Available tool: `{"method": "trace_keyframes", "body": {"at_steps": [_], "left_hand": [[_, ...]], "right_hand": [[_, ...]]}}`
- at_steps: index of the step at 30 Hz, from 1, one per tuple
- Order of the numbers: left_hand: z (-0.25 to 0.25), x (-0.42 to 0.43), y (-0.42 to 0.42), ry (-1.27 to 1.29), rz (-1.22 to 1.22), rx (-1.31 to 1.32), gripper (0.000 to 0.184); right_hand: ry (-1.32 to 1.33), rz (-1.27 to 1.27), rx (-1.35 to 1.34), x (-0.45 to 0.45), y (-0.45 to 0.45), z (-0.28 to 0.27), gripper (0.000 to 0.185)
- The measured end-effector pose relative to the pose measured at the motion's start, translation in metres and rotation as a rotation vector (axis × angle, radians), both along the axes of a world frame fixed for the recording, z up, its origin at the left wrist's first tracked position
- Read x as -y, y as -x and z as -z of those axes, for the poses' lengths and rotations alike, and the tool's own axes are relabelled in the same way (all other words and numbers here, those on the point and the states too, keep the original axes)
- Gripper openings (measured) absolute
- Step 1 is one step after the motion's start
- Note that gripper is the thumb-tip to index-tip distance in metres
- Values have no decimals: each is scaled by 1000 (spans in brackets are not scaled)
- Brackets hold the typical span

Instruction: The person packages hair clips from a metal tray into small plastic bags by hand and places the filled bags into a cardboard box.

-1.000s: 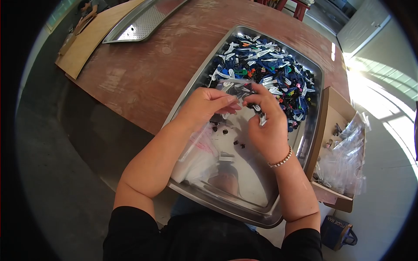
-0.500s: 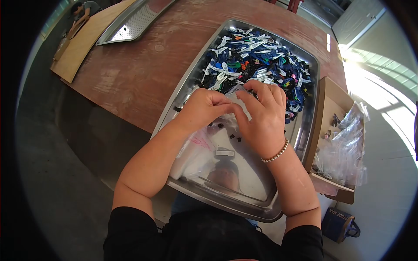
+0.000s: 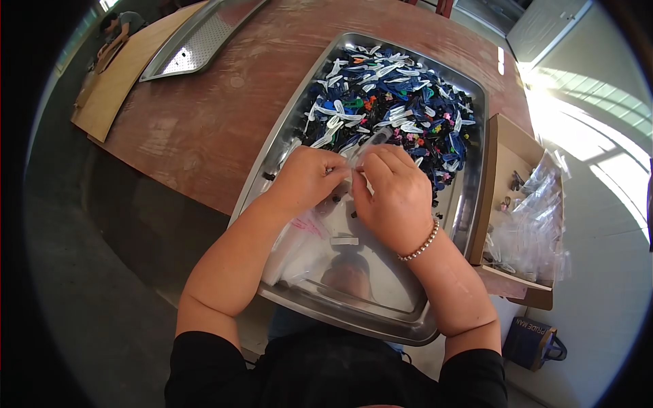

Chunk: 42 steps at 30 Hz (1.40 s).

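Observation:
My left hand [image 3: 305,179] and my right hand [image 3: 396,194] meet over the metal tray [image 3: 277,129], thumbs and fingers pinched close together. Between them they grip a small clear plastic bag [image 3: 375,138], part of which sticks up past the right fingers. Whether anything is inside the bag I cannot tell. Just beyond the fingers lies a heap of hair clips [image 3: 401,88], mostly white, blue and black, with a few bright flower shapes. Below my left hand rests a stack of clear bags [image 3: 297,253] with pink print. A small pale block [image 3: 345,241] sits on the tray floor.
To the right, a cardboard box [image 3: 491,197] holds many filled clear bags [image 3: 527,231]. A perforated metal tray [image 3: 183,51] lies on the reddish table [image 3: 183,129]. A dark blue bag [image 3: 529,343] stands on the floor. Another person [image 3: 122,28] bends over at far left.
My right fingers have closed in from a spread pose and now pinch the bag beside my left fingers. The view has shifted slightly.

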<state>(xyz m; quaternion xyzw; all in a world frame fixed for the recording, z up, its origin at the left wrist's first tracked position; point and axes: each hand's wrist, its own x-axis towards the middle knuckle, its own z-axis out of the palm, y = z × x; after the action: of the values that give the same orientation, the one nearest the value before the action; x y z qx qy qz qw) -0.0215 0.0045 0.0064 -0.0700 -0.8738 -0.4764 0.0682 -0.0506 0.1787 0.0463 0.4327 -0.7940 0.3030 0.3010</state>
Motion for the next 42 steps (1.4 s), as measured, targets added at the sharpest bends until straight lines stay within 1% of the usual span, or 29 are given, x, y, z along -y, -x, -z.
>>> {"method": "trace_keyframes", "body": {"at_steps": [2,4,6,8,10,12,13,14,16,17,20,21,22,24,25,27,30,31,33,35,37,38,40,41,42], "left_hand": [[0,1,-1,-2,5,1,12],[-2,0,0,40,-26,74,9],[-3,-2,0,23,-36,27,7],[-2,-2,0,7,-45,-17,7],[2,0,1,66,-22,-59,10],[-2,-1,1,86,-6,-72,11],[-4,-1,1,105,2,-82,12],[-4,0,1,112,9,-95,12],[3,1,4,102,1,-126,13],[3,2,4,95,19,-103,15],[8,4,4,33,38,-82,18],[2,2,3,74,38,-157,21],[-1,0,2,78,40,-163,21],[-5,-3,1,91,29,-103,24],[0,-2,2,124,39,-178,24],[3,-2,2,127,49,-191,25],[9,-1,3,139,75,-205,28],[9,0,4,145,94,-212,31],[8,2,4,152,95,-179,32],[8,6,6,156,95,-145,33],[6,11,8,151,138,-112,46],[3,10,7,150,135,-114,46],[-19,3,3,211,145,-56,65],[-24,2,3,207,140,-58,65],[-28,2,3,178,259,-93,74]], "right_hand": [[-54,-36,113,-3,-4,-6,16],[-100,-8,119,-4,-8,-9,16],[-147,23,123,-7,-13,-9,16],[-374,134,320,-10,-19,-8,15],[-374,127,290,-10,-16,4,14],[-196,36,296,-7,-15,8,14],[-211,8,395,-6,-15,7,19],[-203,16,383,-6,-14,6,19],[-333,-12,530,-6,-13,2,24],[-243,-64,533,-5,-12,6,30],[-184,-99,490,-8,-12,4,30],[-250,-96,508,-9,-10,3,29],[-246,-95,502,-10,-8,6,29],[-358,-149,397,-12,-3,11,24],[-354,-144,392,-13,-4,7,24],[-487,-53,525,-15,-9,-7,23],[-552,-70,534,-20,-11,-17,29],[-549,-69,532,-20,-12,-15,29],[-473,-80,594,-20,-13,-11,37],[-449,-86,561,-22,-14,-14,39],[-428,-95,525,-23,-14,-15,42],[-479,-102,556,-23,-14,-13,43],[-535,-112,585,-22,-13,-7,44],[-515,-125,555,-22,-14,-3,44],[-497,-140,523,-22,-14,1,45]]}}
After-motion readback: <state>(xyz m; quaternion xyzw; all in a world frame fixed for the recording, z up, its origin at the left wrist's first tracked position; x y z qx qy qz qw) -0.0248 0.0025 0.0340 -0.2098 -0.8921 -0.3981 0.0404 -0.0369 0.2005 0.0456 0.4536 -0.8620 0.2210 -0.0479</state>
